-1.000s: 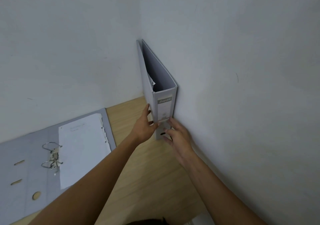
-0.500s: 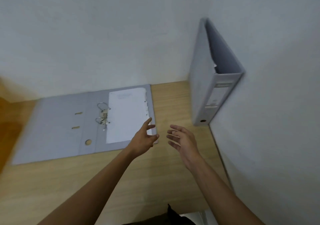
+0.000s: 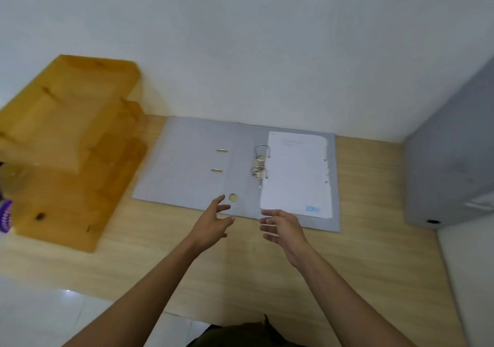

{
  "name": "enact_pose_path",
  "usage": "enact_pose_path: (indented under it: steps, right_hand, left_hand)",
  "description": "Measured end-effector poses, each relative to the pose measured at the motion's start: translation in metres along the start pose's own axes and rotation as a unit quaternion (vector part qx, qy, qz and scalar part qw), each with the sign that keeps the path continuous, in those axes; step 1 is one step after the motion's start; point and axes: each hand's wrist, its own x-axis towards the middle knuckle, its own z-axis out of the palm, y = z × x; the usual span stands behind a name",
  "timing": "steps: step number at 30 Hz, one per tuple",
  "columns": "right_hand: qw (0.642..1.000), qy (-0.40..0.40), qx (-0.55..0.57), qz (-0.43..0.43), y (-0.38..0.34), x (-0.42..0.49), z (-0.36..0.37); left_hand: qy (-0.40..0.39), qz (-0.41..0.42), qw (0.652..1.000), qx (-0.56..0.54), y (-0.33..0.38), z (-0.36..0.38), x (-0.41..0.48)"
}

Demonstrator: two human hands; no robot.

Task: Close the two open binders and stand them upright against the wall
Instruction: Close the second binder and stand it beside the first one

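We work at a pale wooden desk (image 3: 267, 271) set in a white-walled corner. Since a second ago, our view has swung left, bringing one stepped wooden tray (image 3: 69, 143) into sight. Two binders: the open binder (image 3: 192, 164) lies flat, the closed binder (image 3: 451, 170) stands against the right wall. Our left hand (image 3: 211, 226) and right hand (image 3: 283, 229) hover spread and empty at its near edge.

An office or study corner is suggested: grey lever-arch binders (image 3: 203, 164) with punched paper (image 3: 296, 172) are laid on a light wood desk (image 3: 369, 186), a stacked wooden letter tray (image 3: 66, 143) is set beside plain white walls (image 3: 267, 39).
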Motion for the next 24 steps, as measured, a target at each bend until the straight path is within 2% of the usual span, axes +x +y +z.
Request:
enact_pose_path:
  steps: [5, 8, 12, 14, 16, 17, 21, 24]
  right_hand:
    - [0.992, -0.030, -0.120, -0.032, -0.008, 0.044, 0.081]
    - [0.961, -0.041, -0.255, -0.100, -0.020, 0.074, 0.120]
    - [0.843, -0.092, -0.487, -0.209, -0.038, 0.114, 0.157]
    - [0.759, -0.118, -0.607, -0.205, -0.037, 0.131, 0.166]
    - [0.666, -0.110, -0.715, -0.183, -0.023, 0.135, 0.164]
    - [0.642, -0.102, -0.737, -0.186, -0.014, 0.133, 0.162]
    - [0.637, -0.095, -0.734, -0.218, 0.014, 0.116, 0.153]
    - [0.650, -0.107, -0.721, -0.214, 0.031, 0.100, 0.148]
  left_hand:
    - [0.043, -0.023, 0.999, -0.015, -0.029, -0.065, 0.008]
    - [0.066, -0.037, 0.997, 0.002, -0.041, -0.090, 0.014]
    - [0.067, -0.053, 0.995, 0.046, -0.057, -0.110, 0.022]
    - [0.060, -0.062, 0.995, 0.049, -0.067, -0.122, 0.028]
    - [0.063, -0.075, 0.994, 0.054, -0.075, -0.132, 0.032]
    - [0.070, -0.081, 0.992, 0.062, -0.080, -0.137, 0.033]
    - [0.149, -0.130, 0.975, 0.101, -0.102, -0.156, 0.034]
    - [0.211, -0.154, 0.961, 0.088, -0.116, -0.158, 0.032]
